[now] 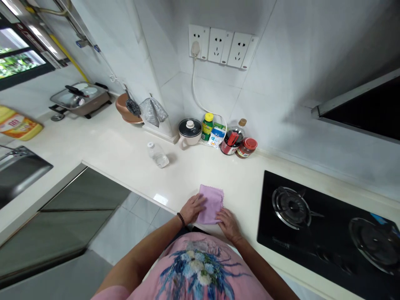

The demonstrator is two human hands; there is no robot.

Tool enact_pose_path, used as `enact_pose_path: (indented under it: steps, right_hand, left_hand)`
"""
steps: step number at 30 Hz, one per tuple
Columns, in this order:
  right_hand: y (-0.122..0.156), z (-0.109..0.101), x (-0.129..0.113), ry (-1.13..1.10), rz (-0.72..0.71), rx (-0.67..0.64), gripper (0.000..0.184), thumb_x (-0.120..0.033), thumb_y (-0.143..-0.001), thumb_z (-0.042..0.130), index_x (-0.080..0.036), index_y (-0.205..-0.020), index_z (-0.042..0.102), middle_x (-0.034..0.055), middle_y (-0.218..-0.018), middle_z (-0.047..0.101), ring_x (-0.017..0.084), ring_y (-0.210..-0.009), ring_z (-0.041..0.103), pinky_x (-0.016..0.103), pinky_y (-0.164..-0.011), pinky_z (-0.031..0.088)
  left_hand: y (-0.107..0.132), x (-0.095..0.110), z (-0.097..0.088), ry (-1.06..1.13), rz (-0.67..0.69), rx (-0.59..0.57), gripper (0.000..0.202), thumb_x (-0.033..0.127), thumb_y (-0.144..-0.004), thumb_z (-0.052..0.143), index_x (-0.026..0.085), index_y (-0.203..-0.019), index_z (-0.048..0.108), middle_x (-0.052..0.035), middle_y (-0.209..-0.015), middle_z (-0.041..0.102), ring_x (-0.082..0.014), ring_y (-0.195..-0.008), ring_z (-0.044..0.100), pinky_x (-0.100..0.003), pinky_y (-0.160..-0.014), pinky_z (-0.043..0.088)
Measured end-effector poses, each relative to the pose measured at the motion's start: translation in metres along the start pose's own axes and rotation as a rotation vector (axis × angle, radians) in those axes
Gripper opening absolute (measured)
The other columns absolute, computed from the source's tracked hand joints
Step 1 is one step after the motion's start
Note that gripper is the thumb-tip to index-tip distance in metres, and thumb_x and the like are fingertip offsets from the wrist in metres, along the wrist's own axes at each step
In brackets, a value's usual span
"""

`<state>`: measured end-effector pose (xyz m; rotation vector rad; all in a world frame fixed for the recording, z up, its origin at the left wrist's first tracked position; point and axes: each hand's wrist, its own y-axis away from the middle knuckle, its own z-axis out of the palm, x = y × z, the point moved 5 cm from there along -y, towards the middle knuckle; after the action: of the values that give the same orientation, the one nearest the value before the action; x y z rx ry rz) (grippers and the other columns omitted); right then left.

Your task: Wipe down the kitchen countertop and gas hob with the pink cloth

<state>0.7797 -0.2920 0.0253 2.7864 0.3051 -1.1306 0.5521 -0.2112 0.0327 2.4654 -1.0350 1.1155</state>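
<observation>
Lilac cloth [212,204] looks folded, flat on ctr [184,177]; L hand [191,210] spread on its edge, R hand [229,226] at corner, can't tell if pinching; what's left unclear

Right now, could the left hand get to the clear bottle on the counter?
Probably yes: the left hand rests on the lilac cloth, the clear bottle stands further back to its left, and nothing stands between them.
</observation>
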Motion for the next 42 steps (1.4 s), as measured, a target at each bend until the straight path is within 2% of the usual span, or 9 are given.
enact_pose_path:
  steps: [3,7,13,17,24,29,32,36,42]
  right_hand:
    - [-0.005,-0.013,0.004,-0.084,0.056,0.055,0.026,-0.024,-0.086,0.057,-0.028,-0.101,0.079,0.0068,-0.121,0.074,0.027,-0.126,0.06,0.05,-0.111,0.046]
    - [-0.033,-0.03,0.011,-0.193,0.173,0.157,0.027,-0.037,-0.09,0.057,-0.027,-0.102,0.078,0.0068,-0.108,0.076,0.024,-0.106,0.068,0.042,-0.099,0.055]
    - [-0.082,-0.044,0.021,-0.131,0.255,0.328,0.046,-0.045,-0.095,0.049,-0.022,-0.132,0.067,0.0106,-0.129,0.07,0.025,-0.122,0.061,0.046,-0.11,0.048]
    - [-0.09,-0.021,-0.007,0.011,0.063,0.287,0.045,-0.038,-0.099,0.044,-0.023,-0.134,0.066,0.01,-0.139,0.065,0.024,-0.134,0.053,0.045,-0.118,0.04]
    - [-0.085,0.044,-0.038,0.299,-0.037,0.031,0.059,-0.032,-0.098,0.05,-0.044,-0.155,0.042,-0.0002,-0.168,0.035,0.031,-0.158,0.02,0.068,-0.125,0.006]
    - [-0.061,0.006,0.031,0.361,0.208,0.077,0.054,-0.041,-0.103,0.04,-0.045,-0.156,0.039,0.0015,-0.169,0.031,0.032,-0.16,0.011,0.076,-0.12,0.003]
    - [-0.054,-0.026,0.071,0.4,0.459,0.107,0.056,-0.047,-0.104,0.033,-0.041,-0.159,0.033,0.0031,-0.172,0.025,0.032,-0.16,0.004,0.078,-0.118,0.005]
    - [-0.045,-0.028,0.075,0.525,0.682,0.08,0.058,-0.048,-0.105,0.021,-0.039,-0.162,0.024,-0.0002,-0.174,0.015,0.029,-0.161,0.001,0.073,-0.12,0.009]
    - [-0.01,0.032,0.042,0.726,0.525,-0.074,0.058,-0.044,-0.104,0.02,-0.042,-0.161,0.026,-0.0039,-0.174,0.012,0.03,-0.161,0.002,0.071,-0.121,0.007]
  left_hand:
    - [0.001,0.004,0.002,0.259,-0.096,-0.018,0.022,0.023,-0.088,0.061,0.026,-0.103,0.077,-0.01,-0.133,0.072,-0.0272,-0.147,0.046,-0.046,-0.124,0.034]
    - [-0.002,-0.011,0.011,0.505,-0.536,0.161,0.022,0.038,-0.089,0.06,0.023,-0.095,0.076,-0.0066,-0.098,0.079,-0.0222,-0.102,0.071,-0.034,-0.097,0.053]
    - [-0.023,-0.038,0.013,0.486,-0.814,0.312,0.027,0.04,-0.092,0.055,0.018,-0.086,0.071,-0.0017,-0.064,0.067,-0.0162,-0.061,0.061,-0.028,-0.064,0.05]
    - [-0.025,-0.043,0.013,0.5,-0.909,0.342,0.019,0.031,-0.09,0.06,0.017,-0.096,0.07,-0.0002,-0.064,0.065,-0.0141,-0.054,0.059,-0.027,-0.058,0.048]
    - [-0.007,-0.042,-0.014,0.337,-0.866,0.454,0.048,0.026,-0.09,0.06,0.02,-0.138,0.056,-0.0067,-0.102,0.074,-0.0185,-0.089,0.07,-0.032,-0.086,0.055]
    - [0.035,-0.079,-0.091,-0.062,-0.823,0.602,0.047,0.03,-0.094,0.055,0.017,-0.139,0.056,-0.0166,-0.148,0.058,-0.0314,-0.147,0.042,-0.048,-0.123,0.03]
    - [0.063,-0.108,-0.119,-0.178,-0.951,0.622,0.05,0.03,-0.097,0.047,0.012,-0.143,0.052,-0.0205,-0.161,0.043,-0.0362,-0.157,0.021,-0.057,-0.127,0.016]
    - [0.078,-0.127,-0.122,-0.314,-1.102,0.567,0.058,0.034,-0.101,0.036,0.01,-0.153,0.044,-0.0187,-0.168,0.032,-0.0325,-0.159,0.017,-0.056,-0.128,0.013]
    - [0.073,-0.128,-0.111,-0.437,-1.148,0.548,0.06,0.035,-0.102,0.031,0.013,-0.157,0.042,-0.0147,-0.169,0.033,-0.0286,-0.16,0.014,-0.053,-0.129,0.012]
